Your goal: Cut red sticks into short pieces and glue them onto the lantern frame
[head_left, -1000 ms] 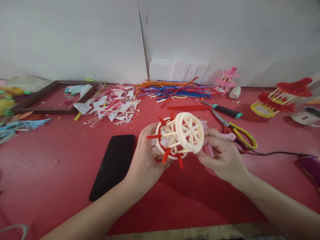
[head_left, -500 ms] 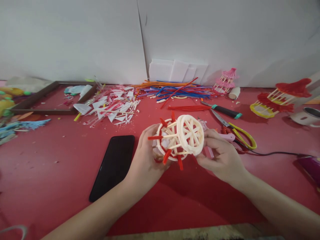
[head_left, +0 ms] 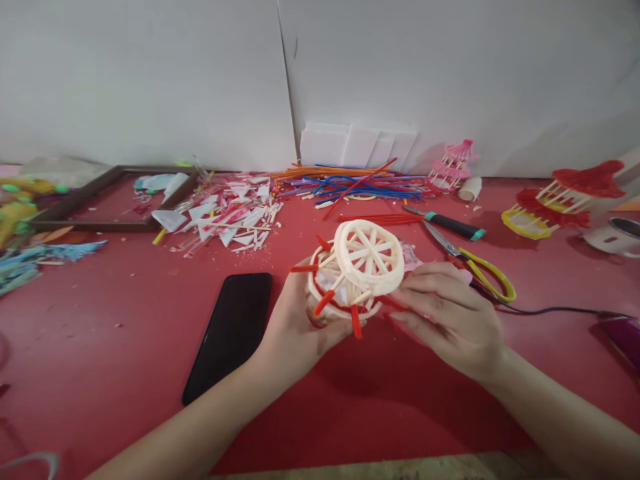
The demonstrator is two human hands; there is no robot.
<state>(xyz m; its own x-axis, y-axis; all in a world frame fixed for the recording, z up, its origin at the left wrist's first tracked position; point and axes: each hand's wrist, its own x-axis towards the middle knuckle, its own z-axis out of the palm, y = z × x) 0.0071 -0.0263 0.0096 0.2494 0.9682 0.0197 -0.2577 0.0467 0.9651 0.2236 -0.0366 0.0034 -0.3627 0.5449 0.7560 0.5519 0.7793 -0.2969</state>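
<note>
My left hand (head_left: 300, 313) is wrapped round the lower part of a small craft frame (head_left: 369, 257). The frame has a cream fuzzy wheel with spokes on top, thin wooden sticks below it, and a lower ring lined in red. Short red pipe-cleaner pieces stick out around that ring, one of them (head_left: 357, 321) near my left thumb. At the frame's right side my right hand (head_left: 450, 317) has its fingertips closed about another red pipe-cleaner piece (head_left: 390, 303). The frame tilts, its wheel facing me; its base is mostly hidden by my left palm.
A black phone (head_left: 227, 337) lies left of my hands. Yellow-handled scissors (head_left: 485, 273), a black-and-teal tool (head_left: 455, 225) and a cable lie to the right. Behind are pipe cleaners (head_left: 350, 183), paper scraps (head_left: 235, 213), a brown frame (head_left: 95, 227) and red-yellow (head_left: 565, 200) and pink tiered models (head_left: 453, 163).
The craft frame has tipped so its wheel faces further upward. My right hand has moved from the wheel's edge down to a red piece at the lower right.
</note>
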